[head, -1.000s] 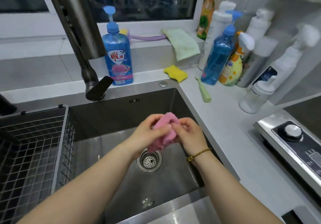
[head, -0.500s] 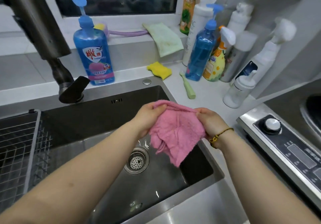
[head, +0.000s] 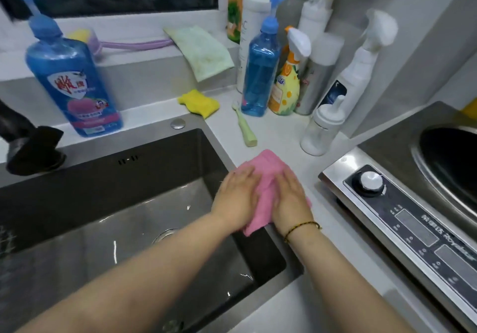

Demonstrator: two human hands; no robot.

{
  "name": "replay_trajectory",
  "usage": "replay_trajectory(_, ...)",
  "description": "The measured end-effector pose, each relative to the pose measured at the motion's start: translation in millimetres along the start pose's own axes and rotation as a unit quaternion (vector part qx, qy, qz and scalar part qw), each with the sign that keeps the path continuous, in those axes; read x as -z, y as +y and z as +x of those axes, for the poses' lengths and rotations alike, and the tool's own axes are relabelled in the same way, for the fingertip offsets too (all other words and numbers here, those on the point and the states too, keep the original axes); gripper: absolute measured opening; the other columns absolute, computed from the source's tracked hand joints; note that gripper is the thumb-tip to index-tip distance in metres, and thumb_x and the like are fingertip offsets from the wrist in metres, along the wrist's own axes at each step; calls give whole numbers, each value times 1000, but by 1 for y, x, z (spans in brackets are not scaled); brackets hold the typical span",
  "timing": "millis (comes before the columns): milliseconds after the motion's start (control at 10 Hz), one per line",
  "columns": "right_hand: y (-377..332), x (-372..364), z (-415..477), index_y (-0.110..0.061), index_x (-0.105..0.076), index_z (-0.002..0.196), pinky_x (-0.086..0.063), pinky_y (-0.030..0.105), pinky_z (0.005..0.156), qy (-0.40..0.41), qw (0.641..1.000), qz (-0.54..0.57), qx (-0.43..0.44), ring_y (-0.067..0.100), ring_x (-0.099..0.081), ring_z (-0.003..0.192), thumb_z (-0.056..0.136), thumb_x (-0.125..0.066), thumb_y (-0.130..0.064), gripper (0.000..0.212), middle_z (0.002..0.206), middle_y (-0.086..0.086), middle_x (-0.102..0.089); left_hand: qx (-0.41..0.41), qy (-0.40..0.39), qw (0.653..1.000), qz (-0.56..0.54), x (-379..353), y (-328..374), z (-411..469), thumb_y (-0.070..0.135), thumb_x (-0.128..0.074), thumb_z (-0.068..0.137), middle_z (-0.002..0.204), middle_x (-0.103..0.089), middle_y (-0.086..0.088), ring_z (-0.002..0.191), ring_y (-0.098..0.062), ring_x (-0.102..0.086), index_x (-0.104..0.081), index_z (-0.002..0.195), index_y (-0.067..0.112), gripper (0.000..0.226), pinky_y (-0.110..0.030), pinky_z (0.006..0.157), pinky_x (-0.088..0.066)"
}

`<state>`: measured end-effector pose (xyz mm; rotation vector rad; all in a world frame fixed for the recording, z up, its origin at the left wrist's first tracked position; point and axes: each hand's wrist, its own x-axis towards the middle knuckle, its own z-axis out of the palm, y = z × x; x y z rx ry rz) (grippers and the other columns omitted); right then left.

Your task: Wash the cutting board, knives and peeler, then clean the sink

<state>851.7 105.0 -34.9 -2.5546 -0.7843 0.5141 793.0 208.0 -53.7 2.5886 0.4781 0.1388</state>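
A pink cloth (head: pixel 268 175) lies draped over the right rim of the steel sink (head: pixel 129 219), partly on the white counter (head: pixel 289 149). My left hand (head: pixel 236 198) presses flat on its left side, over the sink edge. My right hand (head: pixel 290 195) lies flat on its right side, a bead bracelet at the wrist. Both hands have straight fingers. The sink basin looks wet and holds no dishes; its drain (head: pixel 165 234) is partly hidden behind my left forearm. No cutting board, knife or peeler is in view.
A blue dish-soap bottle (head: pixel 74 82) stands behind the sink beside the dark tap (head: pixel 28 144). A yellow sponge (head: pixel 200 104), a green brush (head: pixel 245 126) and several bottles (head: pixel 260 64) crowd the back right corner. An induction cooker (head: pixel 402 219) with a wok (head: pixel 451 162) is on the right.
The cloth went from bunched above the drain, to spread between both hands, to laid on the sink's right rim. Both hands moved right and now press flat on it.
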Motion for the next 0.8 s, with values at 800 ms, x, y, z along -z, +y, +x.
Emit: replay_trajectory(800, 19, 2, 44, -15, -10, 146, -5, 37, 116, 38, 987, -152, -22, 23, -6, 143, 97, -26, -40, 58, 155, 8, -6, 61, 43, 997, -12, 16, -27, -25, 20, -49, 92, 140, -44, -2, 133, -18, -34, -46, 135, 17, 43, -24, 110, -16)
